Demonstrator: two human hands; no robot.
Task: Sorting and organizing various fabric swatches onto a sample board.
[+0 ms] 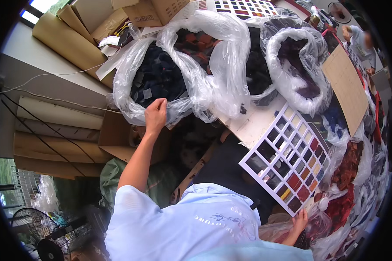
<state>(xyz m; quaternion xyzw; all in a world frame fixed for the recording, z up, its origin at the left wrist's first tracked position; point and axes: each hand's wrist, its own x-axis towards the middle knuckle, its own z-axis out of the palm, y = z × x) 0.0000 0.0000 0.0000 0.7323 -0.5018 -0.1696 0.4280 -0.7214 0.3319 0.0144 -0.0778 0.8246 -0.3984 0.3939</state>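
"What are our hands doing?"

"Our right hand [299,222] is clamped on the near corner of the swatch board [262,174], which stretches away beyond it — a white grid of coloured pieces."

"And the left?"

"Farther off, our left hand [156,114] has its fingers drawn together at the near rim of a plastic bag [123,93]; we cannot tell whether anything is between them. Dark blue pieces [157,78] lie just beyond that hand."

"Past those?"

"Reddish-brown pieces [200,43], beyond and right of our left hand, then a cardboard box [150,12]."
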